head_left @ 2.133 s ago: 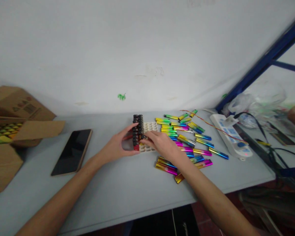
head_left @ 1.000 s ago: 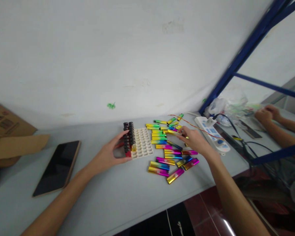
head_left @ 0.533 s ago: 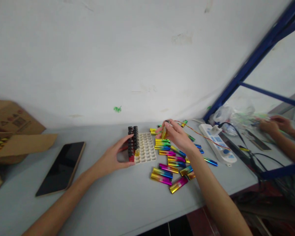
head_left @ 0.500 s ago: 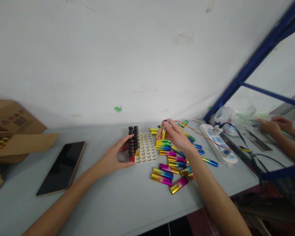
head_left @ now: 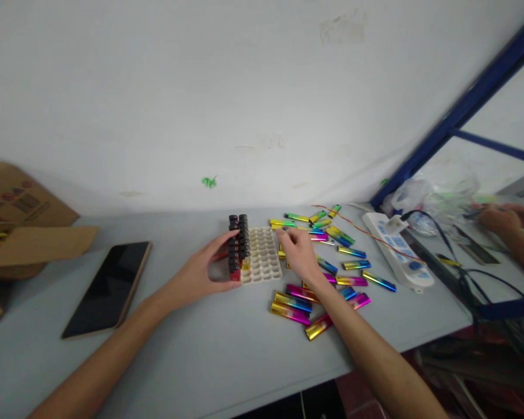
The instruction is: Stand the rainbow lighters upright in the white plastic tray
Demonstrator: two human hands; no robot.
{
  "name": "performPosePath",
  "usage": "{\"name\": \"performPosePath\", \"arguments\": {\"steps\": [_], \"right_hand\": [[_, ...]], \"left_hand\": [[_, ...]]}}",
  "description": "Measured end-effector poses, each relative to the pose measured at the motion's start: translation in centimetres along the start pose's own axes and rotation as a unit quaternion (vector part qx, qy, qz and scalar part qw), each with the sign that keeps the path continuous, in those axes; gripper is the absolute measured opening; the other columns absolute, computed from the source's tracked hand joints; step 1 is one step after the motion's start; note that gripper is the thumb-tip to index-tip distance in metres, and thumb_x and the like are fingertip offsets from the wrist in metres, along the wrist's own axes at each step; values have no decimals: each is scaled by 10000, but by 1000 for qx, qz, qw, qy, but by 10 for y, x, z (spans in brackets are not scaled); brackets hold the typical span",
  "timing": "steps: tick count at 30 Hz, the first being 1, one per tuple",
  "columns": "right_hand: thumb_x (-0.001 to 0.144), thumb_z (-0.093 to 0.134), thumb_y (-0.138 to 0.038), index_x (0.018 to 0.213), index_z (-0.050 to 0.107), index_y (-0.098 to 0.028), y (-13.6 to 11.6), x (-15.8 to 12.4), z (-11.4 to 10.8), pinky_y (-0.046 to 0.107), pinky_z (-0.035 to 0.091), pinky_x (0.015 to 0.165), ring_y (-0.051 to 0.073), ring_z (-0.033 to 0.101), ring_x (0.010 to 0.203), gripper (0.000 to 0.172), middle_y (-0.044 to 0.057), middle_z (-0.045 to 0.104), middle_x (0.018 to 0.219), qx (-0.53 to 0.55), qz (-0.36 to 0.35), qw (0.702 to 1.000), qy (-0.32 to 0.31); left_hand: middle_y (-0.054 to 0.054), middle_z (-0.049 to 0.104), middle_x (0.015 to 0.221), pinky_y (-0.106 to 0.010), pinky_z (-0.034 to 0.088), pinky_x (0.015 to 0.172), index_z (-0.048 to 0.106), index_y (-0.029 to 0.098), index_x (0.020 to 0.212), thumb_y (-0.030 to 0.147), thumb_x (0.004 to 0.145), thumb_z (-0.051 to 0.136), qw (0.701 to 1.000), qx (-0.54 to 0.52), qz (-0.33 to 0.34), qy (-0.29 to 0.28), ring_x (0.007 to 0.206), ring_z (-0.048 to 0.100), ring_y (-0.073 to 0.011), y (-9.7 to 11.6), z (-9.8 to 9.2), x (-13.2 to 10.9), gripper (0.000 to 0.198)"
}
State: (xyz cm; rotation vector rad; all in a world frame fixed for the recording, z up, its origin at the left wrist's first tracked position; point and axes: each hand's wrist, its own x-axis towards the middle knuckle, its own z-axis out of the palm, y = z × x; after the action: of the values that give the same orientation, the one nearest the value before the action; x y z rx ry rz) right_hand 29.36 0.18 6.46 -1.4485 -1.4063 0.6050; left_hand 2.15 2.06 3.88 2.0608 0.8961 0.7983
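A cream tray [head_left: 265, 263] with rows of round sockets lies on the grey table [head_left: 209, 349]. Two rows of black-topped lighters [head_left: 238, 244] stand upright along its left side. My left hand [head_left: 204, 271] is curled against that left side, thumb and fingers touching the standing lighters. My right hand [head_left: 298, 252] hovers at the tray's right edge, fingers closed round one lighter [head_left: 283, 230] whose dark top pokes out. Several loose rainbow-coloured lighters [head_left: 327, 273] lie scattered to the right of the tray.
A dark phone [head_left: 107, 288] lies left of my forearm. An open cardboard box [head_left: 13, 233] stands at the far left. A white power strip [head_left: 397, 256] with cables, plastic bags [head_left: 436, 192] and a blue frame [head_left: 454, 116] are on the right, where another person's hands [head_left: 502, 218] work.
My right hand picked a lighter from the loose pile, lifted it, and has now brought it down to the tray's right edge. My left hand has stayed at the tray.
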Motion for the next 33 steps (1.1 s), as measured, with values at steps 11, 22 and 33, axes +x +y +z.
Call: {"name": "performPosePath", "arguments": {"steps": [11, 22, 33], "right_hand": [[1050, 548, -641, 867, 474, -274, -6, -7, -7, 296, 341, 621, 161, 431, 631, 416, -60, 452, 673, 31, -45, 996, -73], [1082, 519, -658, 756, 563, -243, -20, -18, -15, 295, 372, 638, 154, 514, 608, 529, -10, 601, 664, -60, -155, 964, -207], [1113, 465, -614, 960, 668, -230, -14, -28, 1, 312, 408, 693, 199, 620, 745, 460, 69, 703, 860, -161, -238, 924, -254]], "left_hand": [[-117, 496, 1709, -569, 484, 1256, 408, 327, 1676, 437, 791, 934, 1000, -5, -8, -2, 1498, 572, -390, 3, 0, 1, 1036], [-115, 480, 1720, -556, 458, 1275, 396, 295, 1683, 426, 790, 931, 1000, -15, -7, -9, 1496, 577, -373, 7, 1, 1, 1049], [-125, 481, 1718, -574, 456, 1271, 395, 295, 1681, 454, 789, 935, 1000, -24, -13, -12, 1498, 572, -390, 8, 1, 1, 1055]]}}
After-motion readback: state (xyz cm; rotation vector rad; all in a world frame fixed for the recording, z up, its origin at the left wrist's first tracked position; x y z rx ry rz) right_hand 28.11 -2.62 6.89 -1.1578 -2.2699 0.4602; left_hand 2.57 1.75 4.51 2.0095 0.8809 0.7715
